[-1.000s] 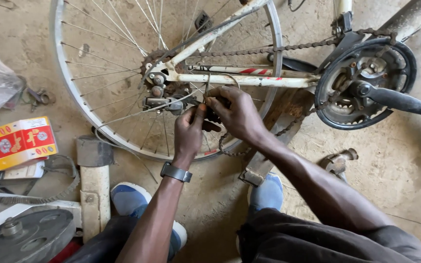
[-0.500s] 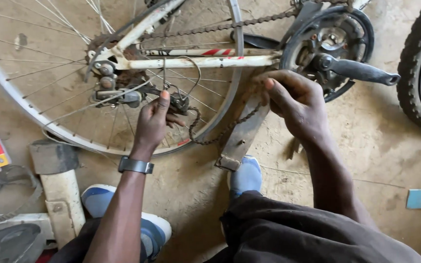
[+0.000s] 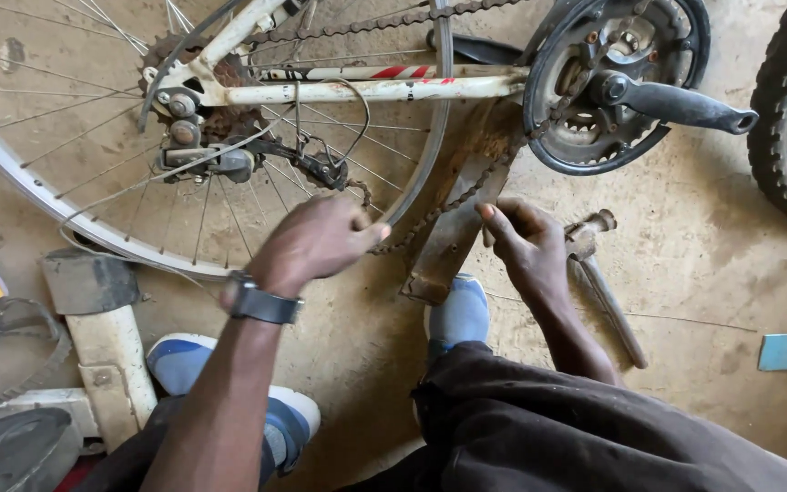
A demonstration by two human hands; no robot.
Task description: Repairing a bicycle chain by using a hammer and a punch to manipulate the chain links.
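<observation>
Head view: the left hand [image 3: 316, 244], fingers curled loosely with nothing clearly gripped, hovers near the greasy rear derailleur [image 3: 307, 164] of the spoked wheel [image 3: 75, 214]. The right hand [image 3: 526, 244] pinches the slack, rusty chain [image 3: 466, 196] between thumb and fingertips, left of a worn metal hammer [image 3: 603, 282] lying on the dusty concrete floor [image 3: 712, 273].

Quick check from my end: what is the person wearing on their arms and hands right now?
Both arms are bare, no sleeves and no gloves. The left hand has a dark wristwatch with a black strap on its wrist. The right hand wears nothing.
</observation>
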